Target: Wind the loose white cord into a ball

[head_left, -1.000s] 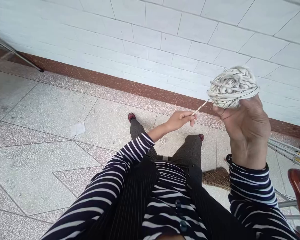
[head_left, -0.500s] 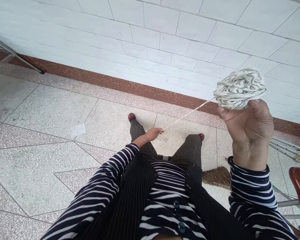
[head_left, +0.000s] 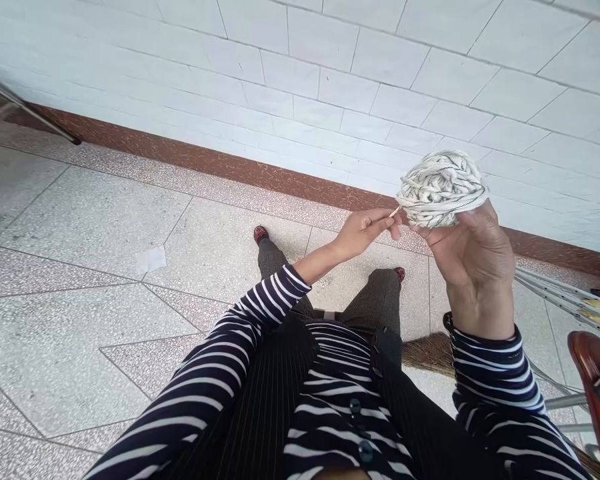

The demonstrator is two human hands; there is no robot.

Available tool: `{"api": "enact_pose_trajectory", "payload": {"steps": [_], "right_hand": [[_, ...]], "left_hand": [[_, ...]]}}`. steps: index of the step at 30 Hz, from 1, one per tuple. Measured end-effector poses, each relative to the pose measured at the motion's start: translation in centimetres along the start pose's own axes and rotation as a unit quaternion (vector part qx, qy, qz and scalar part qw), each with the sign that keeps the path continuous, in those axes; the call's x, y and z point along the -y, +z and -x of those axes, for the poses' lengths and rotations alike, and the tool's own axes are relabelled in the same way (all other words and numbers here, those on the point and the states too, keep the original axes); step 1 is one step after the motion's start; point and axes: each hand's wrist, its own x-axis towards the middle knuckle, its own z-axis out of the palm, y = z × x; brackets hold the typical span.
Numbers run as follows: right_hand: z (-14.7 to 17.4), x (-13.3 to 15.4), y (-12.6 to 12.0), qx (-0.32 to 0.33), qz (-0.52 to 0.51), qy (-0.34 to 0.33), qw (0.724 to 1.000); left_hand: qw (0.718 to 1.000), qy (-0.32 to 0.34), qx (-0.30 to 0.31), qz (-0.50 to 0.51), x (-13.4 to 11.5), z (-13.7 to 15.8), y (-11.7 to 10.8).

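Note:
A ball of white yarn (head_left: 443,189) with thin dark strands sits raised in front of me on the right. My right hand (head_left: 473,247) holds it from below, thumb and fingers against its underside. Close to the ball's left side, my left hand (head_left: 365,233) pinches the yarn strand (head_left: 395,212) between thumb and fingers. Only a short length of strand shows between that pinch and the ball. The fingertips of both hands are near each other.
A white tiled wall (head_left: 300,80) with a reddish-brown skirting (head_left: 205,163) rises ahead. On the speckled floor lie a pale paper piece (head_left: 151,260) and a straw broom (head_left: 427,352). A brown chair (head_left: 595,373) and a metal rack (head_left: 565,293) stand at right; a metal leg (head_left: 55,123) at left.
My left hand has moved up and right, from the far end of a long taut strand to beside the ball. My right hand and the ball have shifted left and slightly down.

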Motion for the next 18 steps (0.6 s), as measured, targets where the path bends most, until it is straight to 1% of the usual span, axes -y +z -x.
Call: {"api": "enact_pose_trajectory", "payload": {"steps": [2,4,7,10,14,18], "right_hand": [[0.1,0.1,-0.6,-0.009,-0.016,-0.003,1.0],[0.1,0.3,-1.1,-0.024,-0.046,-0.013,0.999],[-0.1,0.8,-1.6,-0.054,-0.09,-0.036,0.994],[-0.5,1.4,-1.8,-0.074,-0.111,-0.052,0.99],[-0.7,1.9,-2.0,-0.072,-0.116,-0.056,0.989],[-0.8,1.9,-2.0,-0.065,-0.106,-0.062,0.99]], "left_hand": [[0.999,-0.034,0.008,-0.009,0.3,1.6,-0.2],[0.997,-0.075,0.009,-0.034,1.1,3.7,-0.5],[0.988,-0.126,0.005,-0.086,2.9,7.1,-1.2],[0.973,-0.181,-0.004,-0.145,5.1,9.6,-2.4],[0.942,-0.247,-0.01,-0.227,7.7,11.7,-4.7],[0.935,-0.259,-0.009,-0.242,9.5,12.9,-6.7]]}}
